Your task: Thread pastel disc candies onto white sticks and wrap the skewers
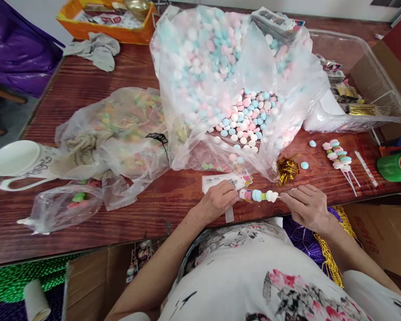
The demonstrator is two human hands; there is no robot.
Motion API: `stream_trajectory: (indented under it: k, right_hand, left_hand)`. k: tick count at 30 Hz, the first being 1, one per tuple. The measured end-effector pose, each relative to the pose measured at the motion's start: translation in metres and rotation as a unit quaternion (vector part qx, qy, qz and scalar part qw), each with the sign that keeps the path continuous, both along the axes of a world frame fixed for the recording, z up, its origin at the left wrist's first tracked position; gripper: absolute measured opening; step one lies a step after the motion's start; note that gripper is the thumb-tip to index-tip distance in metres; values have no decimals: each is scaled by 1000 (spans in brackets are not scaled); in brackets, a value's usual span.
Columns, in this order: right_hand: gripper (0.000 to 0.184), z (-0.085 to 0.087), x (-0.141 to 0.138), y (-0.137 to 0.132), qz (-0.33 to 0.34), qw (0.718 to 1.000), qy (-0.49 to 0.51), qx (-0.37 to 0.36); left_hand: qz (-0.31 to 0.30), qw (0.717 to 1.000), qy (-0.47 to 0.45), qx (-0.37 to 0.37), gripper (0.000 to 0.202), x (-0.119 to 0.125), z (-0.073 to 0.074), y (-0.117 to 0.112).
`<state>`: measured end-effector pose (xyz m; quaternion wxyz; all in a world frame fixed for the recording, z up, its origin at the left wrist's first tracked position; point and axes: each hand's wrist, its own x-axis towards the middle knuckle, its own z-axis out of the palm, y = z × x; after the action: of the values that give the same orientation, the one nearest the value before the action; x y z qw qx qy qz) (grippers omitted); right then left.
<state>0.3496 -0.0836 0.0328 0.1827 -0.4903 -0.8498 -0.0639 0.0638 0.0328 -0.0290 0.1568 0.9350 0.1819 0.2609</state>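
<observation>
Just in front of my body, at the table's front edge, is a candy skewer (270,196) with blue, green and white pieces on a thin white stick. The fingers of my right hand (305,206) are closed on the stick's right end. My left hand (218,200) is closed at the other end, pinching a small printed plastic bag (245,194); how far the skewer sits inside it I cannot tell. More flat printed bags (209,182) lie just beyond my left hand. Gold twist ties (287,170) lie in a pile beyond the skewer, beside a loose blue candy (304,165).
A large open plastic bag (194,84) of pastel candies stands behind. Finished skewers (337,155), green tape (394,167) and a clear bin (357,117) are right. At left are a candy bag (127,111), a white mug (18,158) and an orange box (103,33).
</observation>
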Motion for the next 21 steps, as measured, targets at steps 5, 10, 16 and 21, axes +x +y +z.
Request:
stream_trajectory:
  k: [5, 10, 16, 21]
  right_hand:
    - [21, -10, -8, 0, 7, 999, 43, -3]
    - [24, -19, -11, 1, 22, 988, 150, -9]
    - [28, -25, -19, 1, 2, 995, 99, 2]
    - [14, -15, -27, 8, -47, 991, 126, -11]
  left_hand:
    - [32, 1000, 1, 2, 23, 0, 2, 5]
    - [3, 999, 38, 32, 50, 5, 6, 13]
    - [3, 996, 68, 60, 39, 9, 6, 12]
    - [1, 987, 154, 44, 32, 10, 17, 1]
